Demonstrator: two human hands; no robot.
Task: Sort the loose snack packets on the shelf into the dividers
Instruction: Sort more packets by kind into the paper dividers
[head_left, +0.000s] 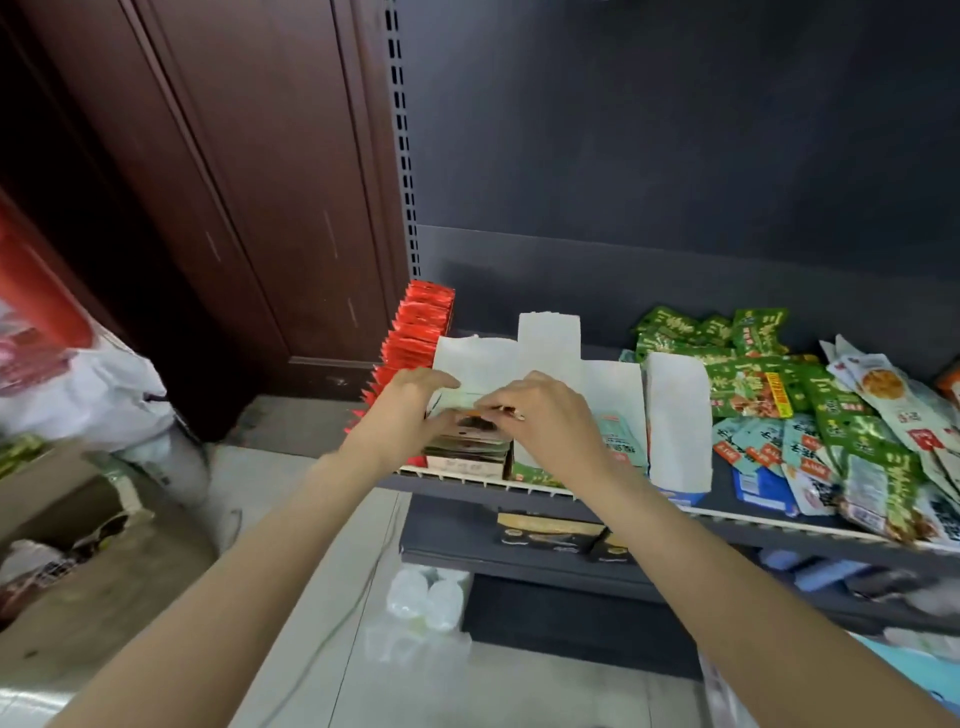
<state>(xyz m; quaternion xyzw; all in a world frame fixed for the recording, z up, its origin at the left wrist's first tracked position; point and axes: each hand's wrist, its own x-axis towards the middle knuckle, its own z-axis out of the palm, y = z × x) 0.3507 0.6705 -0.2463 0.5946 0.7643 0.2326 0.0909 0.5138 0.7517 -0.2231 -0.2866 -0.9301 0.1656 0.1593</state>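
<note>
Both hands — left hand (402, 410), right hand (540, 415) — pinch a dark packet stack (467, 441) in the slot between white dividers (675, 415); a loose squeeze could fan it — packets spilling off the shelf lip (753, 517).

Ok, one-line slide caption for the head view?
Both hands settle dark packets between white dividers on the shelf.

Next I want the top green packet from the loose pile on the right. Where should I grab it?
Pinch the top green packet by its upper sealed edge, coming from above and in front. It lies flat, overlapping other packets in the green pile, so only that flat edge sticks free; the white divider blocks an approach from the left.
</note>
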